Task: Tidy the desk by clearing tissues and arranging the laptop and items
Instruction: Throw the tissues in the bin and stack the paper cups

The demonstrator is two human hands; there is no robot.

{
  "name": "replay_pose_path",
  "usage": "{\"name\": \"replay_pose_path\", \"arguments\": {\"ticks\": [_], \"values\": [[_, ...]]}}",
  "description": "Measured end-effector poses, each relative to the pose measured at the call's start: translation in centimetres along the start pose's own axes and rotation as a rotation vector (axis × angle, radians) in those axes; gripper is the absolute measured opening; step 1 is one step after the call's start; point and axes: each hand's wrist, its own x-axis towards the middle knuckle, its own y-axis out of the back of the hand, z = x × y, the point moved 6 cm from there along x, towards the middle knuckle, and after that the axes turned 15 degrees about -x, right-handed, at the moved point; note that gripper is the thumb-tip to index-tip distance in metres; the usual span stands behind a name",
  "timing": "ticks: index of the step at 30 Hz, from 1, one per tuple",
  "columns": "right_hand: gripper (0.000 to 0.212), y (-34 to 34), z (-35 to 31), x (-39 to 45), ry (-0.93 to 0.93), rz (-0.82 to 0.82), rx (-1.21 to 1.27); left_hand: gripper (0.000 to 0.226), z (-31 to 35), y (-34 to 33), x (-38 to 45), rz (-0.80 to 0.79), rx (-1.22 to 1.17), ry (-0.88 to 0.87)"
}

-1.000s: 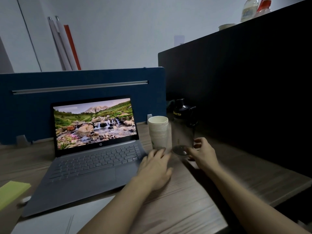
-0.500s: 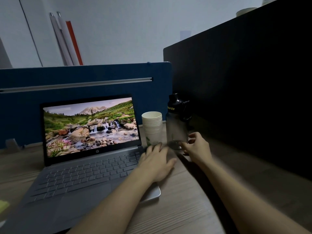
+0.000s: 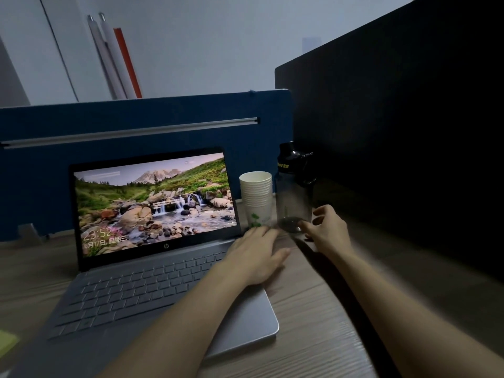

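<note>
An open grey laptop (image 3: pixel 152 268) with a landscape on its screen stands on the wooden desk (image 3: pixel 313 336). To its right is a stack of white paper cups (image 3: pixel 256 197), and beside that a dark see-through bottle (image 3: pixel 294 192) with a black lid. My left hand (image 3: pixel 259 255) lies flat, palm down, over the laptop's right rear corner, fingertips at the foot of the cups. My right hand (image 3: pixel 327 230) hovers at the bottle's base with fingers spread; thumb and fingertips are near it, not closed around it. No tissue shows.
A blue partition (image 3: pixel 136 137) runs behind the laptop and a tall black panel (image 3: pixel 395 132) walls off the right side. A yellow-green note pad (image 3: pixel 6 341) peeks in at the left edge. White and orange rolled tubes (image 3: pixel 114 55) lean against the wall.
The view has shifted, with the laptop, cups and bottle now sitting more to the right and nearer. Both hands stay by the cups and bottle base; the right hand's fingers have spread wider.
</note>
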Motion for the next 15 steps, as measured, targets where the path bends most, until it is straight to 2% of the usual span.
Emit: {"name": "replay_pose_path", "arguments": {"ticks": [8, 15], "values": [[0.024, -0.3, -1.7, -4.6, 0.017, -0.065, 0.046, 0.059, -3.1, 4.4, -6.4, 0.044, -0.042, 0.034], [0.017, -1.9, -5.2, -9.4, 0.1, -0.189, 0.003, 0.06, -10.6, 9.7, -16.5, 0.166, -0.081, 0.165]]}}
